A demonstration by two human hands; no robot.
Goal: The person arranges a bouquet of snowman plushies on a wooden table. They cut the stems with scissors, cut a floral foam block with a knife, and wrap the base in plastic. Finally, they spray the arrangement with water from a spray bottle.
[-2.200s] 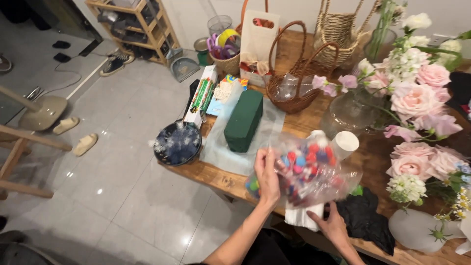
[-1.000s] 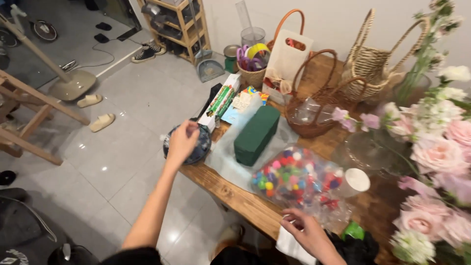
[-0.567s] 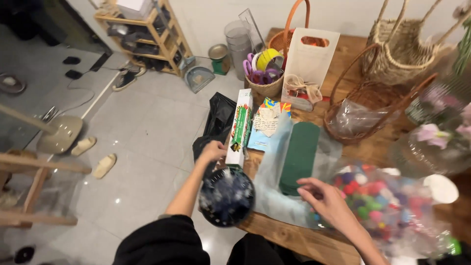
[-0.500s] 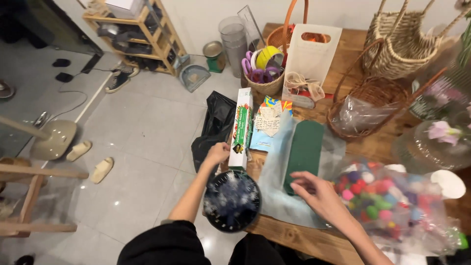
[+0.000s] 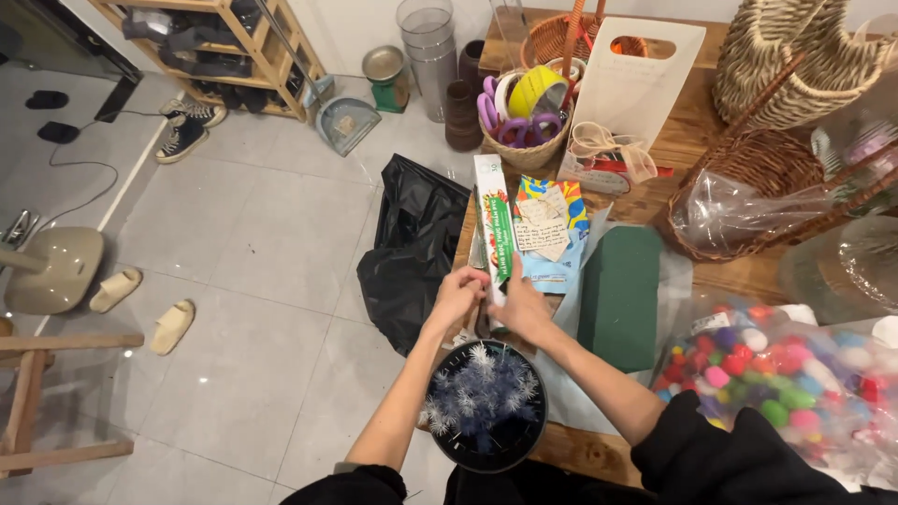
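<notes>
Both forearms reach forward over a round black bowl of frosted blue tufts [image 5: 486, 402] at the wooden table's [image 5: 697, 122] near edge. The left hand [image 5: 456, 295] and right hand [image 5: 520, 304] meet, fingers curled around the near end of a long white-and-green cardboard box [image 5: 495, 234] lying flat beside a dark green foam block [image 5: 619, 295].

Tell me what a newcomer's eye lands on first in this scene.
Both hands, left hand and right hand, meet at the near end of a long narrow box on the wooden table. Just below them sits a round black container of spiky dark-blue and white sprigs. At the right lies a clear bag of bright pompoms, beside a dark green foam block.
</notes>
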